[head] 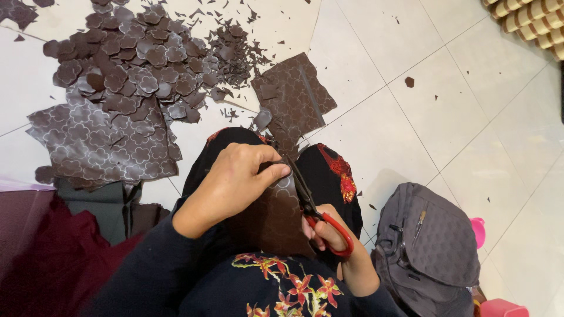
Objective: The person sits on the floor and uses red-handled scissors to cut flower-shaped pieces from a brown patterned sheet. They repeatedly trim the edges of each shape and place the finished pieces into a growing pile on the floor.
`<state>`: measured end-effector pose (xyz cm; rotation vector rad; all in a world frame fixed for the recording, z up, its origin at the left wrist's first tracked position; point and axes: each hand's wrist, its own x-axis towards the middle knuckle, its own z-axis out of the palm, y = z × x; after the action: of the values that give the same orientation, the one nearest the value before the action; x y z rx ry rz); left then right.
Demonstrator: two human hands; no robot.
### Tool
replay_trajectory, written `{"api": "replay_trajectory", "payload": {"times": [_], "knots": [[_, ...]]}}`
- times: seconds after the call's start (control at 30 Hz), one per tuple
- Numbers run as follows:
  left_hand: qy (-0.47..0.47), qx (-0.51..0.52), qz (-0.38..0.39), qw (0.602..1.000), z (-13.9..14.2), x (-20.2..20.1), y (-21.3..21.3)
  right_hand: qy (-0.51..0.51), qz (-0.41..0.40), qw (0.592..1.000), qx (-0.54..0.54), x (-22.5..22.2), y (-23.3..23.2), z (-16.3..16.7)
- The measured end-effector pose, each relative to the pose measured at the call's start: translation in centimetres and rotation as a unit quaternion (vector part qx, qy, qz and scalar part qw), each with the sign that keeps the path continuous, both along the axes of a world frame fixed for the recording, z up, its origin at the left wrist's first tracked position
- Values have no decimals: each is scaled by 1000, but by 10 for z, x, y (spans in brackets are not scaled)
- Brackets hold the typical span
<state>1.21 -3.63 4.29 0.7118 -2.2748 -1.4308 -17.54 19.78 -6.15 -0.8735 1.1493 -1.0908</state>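
Now the left hand (235,179) grips a dark brown sheet of patterned material (276,214) over the person's lap, with the fingers (276,172) clenched on its upper edge. The right hand (329,232) holds a pair of scissors with red handles (320,220); its fingers are closed through the red loops, and the dark blades lie against the sheet just beside the left thumb. The sheet hangs between the two hands, above the black clothing with red flowers.

On the white tiled floor (458,117) ahead lies a heap of small brown flower-shaped cut pieces (141,64), and under it a larger brown sheet with pale flower outlines (100,147). A second brown piece (294,94) lies near the knees, with tiny scraps around it. A grey backpack (426,249) stands on the floor at the right, near the right elbow.
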Motion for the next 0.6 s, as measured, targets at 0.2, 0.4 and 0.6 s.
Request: {"api": "replay_trajectory", "payload": {"times": [0.2,0.4,0.6], "knots": [[-10,3,0,1000,-1,-1,-2,1,7,1000,-10,0,0,-4],[16,21,-24,999,-6,1,-6,28,6,1000,-10,4,-3,-1],[37,29,-70,996,-12,0,-12,18,-35,999,31,31,-13,57]]}}
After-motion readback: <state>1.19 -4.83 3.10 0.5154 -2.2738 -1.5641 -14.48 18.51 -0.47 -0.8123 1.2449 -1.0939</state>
